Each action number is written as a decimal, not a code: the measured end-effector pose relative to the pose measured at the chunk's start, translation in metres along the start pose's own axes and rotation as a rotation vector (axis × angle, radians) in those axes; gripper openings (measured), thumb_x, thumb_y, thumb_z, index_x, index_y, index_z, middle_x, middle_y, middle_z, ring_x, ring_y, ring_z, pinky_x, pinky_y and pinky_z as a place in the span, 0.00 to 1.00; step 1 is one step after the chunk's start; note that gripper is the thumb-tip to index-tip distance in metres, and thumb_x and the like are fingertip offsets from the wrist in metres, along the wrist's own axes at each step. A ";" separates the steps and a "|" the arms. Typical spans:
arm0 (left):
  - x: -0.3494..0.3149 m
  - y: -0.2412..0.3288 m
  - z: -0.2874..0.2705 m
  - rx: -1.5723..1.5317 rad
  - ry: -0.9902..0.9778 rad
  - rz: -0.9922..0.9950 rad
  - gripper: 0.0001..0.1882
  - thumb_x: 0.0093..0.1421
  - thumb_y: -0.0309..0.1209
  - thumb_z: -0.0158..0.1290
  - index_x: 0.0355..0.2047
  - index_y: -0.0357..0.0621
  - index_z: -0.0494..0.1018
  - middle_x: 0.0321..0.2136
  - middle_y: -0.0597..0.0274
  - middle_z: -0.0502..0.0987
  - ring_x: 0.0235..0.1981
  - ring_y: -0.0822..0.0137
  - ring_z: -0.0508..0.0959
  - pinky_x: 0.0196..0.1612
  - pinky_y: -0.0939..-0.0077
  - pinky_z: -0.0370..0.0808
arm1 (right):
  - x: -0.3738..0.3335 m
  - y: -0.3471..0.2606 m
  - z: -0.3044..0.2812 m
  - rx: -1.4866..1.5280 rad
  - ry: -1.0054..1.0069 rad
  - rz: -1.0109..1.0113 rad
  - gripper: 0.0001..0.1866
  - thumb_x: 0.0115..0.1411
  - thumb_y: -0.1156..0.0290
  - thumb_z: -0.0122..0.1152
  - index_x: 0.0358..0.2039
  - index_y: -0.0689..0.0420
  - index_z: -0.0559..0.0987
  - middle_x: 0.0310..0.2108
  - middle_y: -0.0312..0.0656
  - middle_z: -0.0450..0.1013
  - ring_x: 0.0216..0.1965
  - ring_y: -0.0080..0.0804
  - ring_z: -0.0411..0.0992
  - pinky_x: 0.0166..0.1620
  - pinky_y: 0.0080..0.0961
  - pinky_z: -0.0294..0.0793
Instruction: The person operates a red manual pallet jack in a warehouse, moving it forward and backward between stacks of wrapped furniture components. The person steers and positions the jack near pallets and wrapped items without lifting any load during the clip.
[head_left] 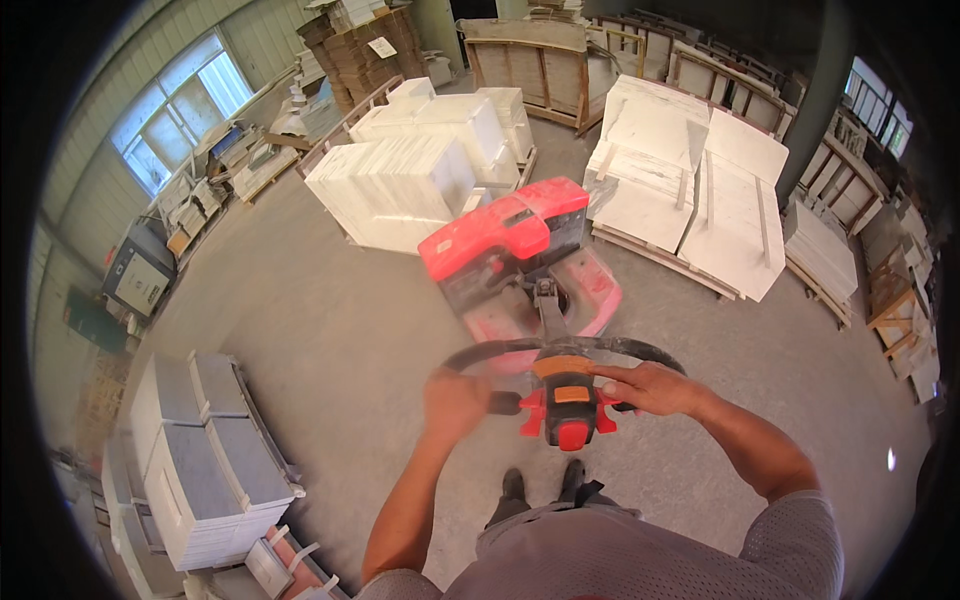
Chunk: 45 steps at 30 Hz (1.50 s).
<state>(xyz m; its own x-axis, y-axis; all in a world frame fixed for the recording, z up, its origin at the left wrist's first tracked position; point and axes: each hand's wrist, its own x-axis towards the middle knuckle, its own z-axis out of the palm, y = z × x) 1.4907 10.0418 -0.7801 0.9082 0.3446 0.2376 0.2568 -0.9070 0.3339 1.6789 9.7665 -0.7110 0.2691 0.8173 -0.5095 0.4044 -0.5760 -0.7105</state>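
In front of me stands a red and black electric pallet truck (505, 232), its steering handle (497, 350) reaching back toward my body. My left hand (457, 404), blurred by motion, is closed around the handle's left grip. On the right side of the handle lies my right hand (652, 388), its fingers curled at the grip and one finger stretched toward the control head (571, 397). That head carries orange panels, red side levers and a red end button. The truck's forks are hidden behind its body.
White slabs (385, 190) stand stacked just past the truck. Large pale slabs (690, 190) lean on pallets ahead right. Grey-topped stacked tiles (215, 450) sit near left. A grey machine cabinet (140, 270) and windows (185, 115) line the left wall. A post (825, 90) rises at right.
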 end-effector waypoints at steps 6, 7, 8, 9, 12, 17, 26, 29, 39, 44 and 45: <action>-0.002 -0.006 0.005 -0.019 0.002 -0.058 0.20 0.60 0.37 0.50 0.16 0.37 0.77 0.20 0.42 0.75 0.28 0.42 0.75 0.37 0.47 0.71 | -0.002 0.003 0.003 -0.189 0.089 -0.130 0.36 0.69 0.38 0.37 0.69 0.47 0.62 0.31 0.44 0.80 0.25 0.35 0.79 0.40 0.32 0.75; -0.002 -0.006 0.006 -0.020 -0.005 -0.064 0.20 0.60 0.38 0.50 0.16 0.36 0.77 0.20 0.42 0.75 0.28 0.42 0.75 0.37 0.47 0.71 | -0.003 0.003 0.002 -0.165 0.080 -0.110 0.36 0.69 0.38 0.37 0.69 0.47 0.62 0.31 0.43 0.80 0.25 0.35 0.79 0.40 0.32 0.75; -0.002 -0.006 0.007 -0.013 -0.003 -0.068 0.21 0.60 0.38 0.50 0.16 0.36 0.77 0.20 0.41 0.75 0.29 0.42 0.75 0.38 0.47 0.71 | -0.001 0.002 0.002 -0.132 0.071 -0.105 0.36 0.69 0.38 0.37 0.69 0.46 0.61 0.30 0.43 0.80 0.25 0.35 0.79 0.40 0.32 0.75; -0.002 -0.006 0.007 -0.020 0.001 -0.071 0.21 0.60 0.38 0.49 0.17 0.36 0.77 0.20 0.42 0.75 0.29 0.42 0.75 0.37 0.47 0.71 | -0.002 0.003 0.002 -0.104 0.075 -0.104 0.36 0.69 0.38 0.37 0.69 0.46 0.61 0.30 0.42 0.80 0.25 0.35 0.79 0.40 0.32 0.75; -0.001 -0.006 0.006 -0.016 0.030 -0.073 0.21 0.60 0.38 0.49 0.17 0.36 0.78 0.21 0.42 0.75 0.28 0.42 0.75 0.37 0.47 0.71 | 0.001 0.003 0.001 -0.145 0.068 -0.082 0.35 0.69 0.38 0.37 0.69 0.46 0.62 0.30 0.42 0.80 0.26 0.35 0.79 0.39 0.32 0.76; 0.001 -0.011 0.006 -0.015 0.060 -0.060 0.20 0.60 0.37 0.49 0.17 0.36 0.78 0.20 0.41 0.75 0.26 0.42 0.75 0.36 0.47 0.71 | 0.002 0.001 0.001 -0.137 0.118 -0.117 0.33 0.70 0.40 0.39 0.68 0.45 0.64 0.30 0.43 0.80 0.25 0.34 0.79 0.38 0.31 0.76; 0.004 -0.014 0.008 0.021 0.129 -0.060 0.23 0.62 0.39 0.51 0.14 0.39 0.77 0.15 0.50 0.75 0.25 0.47 0.76 0.35 0.54 0.73 | 0.011 -0.009 -0.001 -0.094 0.068 0.006 0.31 0.70 0.40 0.38 0.67 0.39 0.65 0.28 0.39 0.78 0.30 0.32 0.77 0.41 0.31 0.74; 0.005 -0.014 0.007 0.002 0.161 -0.043 0.22 0.62 0.39 0.51 0.14 0.40 0.77 0.15 0.50 0.75 0.25 0.47 0.76 0.35 0.54 0.73 | 0.013 -0.006 0.001 -0.133 0.085 0.001 0.32 0.69 0.40 0.37 0.67 0.40 0.66 0.27 0.39 0.78 0.29 0.32 0.77 0.41 0.31 0.75; 0.011 -0.013 0.010 0.005 0.169 -0.041 0.22 0.62 0.38 0.52 0.14 0.39 0.77 0.15 0.48 0.75 0.25 0.46 0.76 0.35 0.54 0.73 | 0.016 0.002 0.000 -0.097 0.102 -0.017 0.33 0.69 0.38 0.34 0.66 0.41 0.67 0.27 0.39 0.80 0.30 0.35 0.78 0.41 0.32 0.75; 0.010 -0.013 0.011 -0.001 0.180 -0.032 0.22 0.62 0.38 0.51 0.14 0.39 0.77 0.15 0.48 0.75 0.25 0.46 0.76 0.36 0.53 0.73 | 0.015 -0.002 -0.001 -0.140 0.110 0.005 0.31 0.69 0.39 0.36 0.66 0.40 0.67 0.28 0.39 0.80 0.30 0.34 0.78 0.40 0.31 0.75; 0.010 -0.012 0.011 -0.020 0.150 -0.053 0.21 0.61 0.38 0.51 0.15 0.38 0.77 0.17 0.46 0.75 0.25 0.45 0.76 0.36 0.52 0.73 | 0.013 -0.001 -0.001 -0.140 0.109 0.009 0.31 0.69 0.40 0.37 0.66 0.40 0.67 0.28 0.39 0.80 0.30 0.34 0.78 0.40 0.31 0.75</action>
<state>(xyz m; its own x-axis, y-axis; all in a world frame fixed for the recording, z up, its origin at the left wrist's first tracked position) 1.5003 10.0539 -0.7917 0.8337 0.4255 0.3520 0.2949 -0.8820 0.3675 1.6830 9.7783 -0.7163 0.3638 0.8131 -0.4545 0.5168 -0.5822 -0.6277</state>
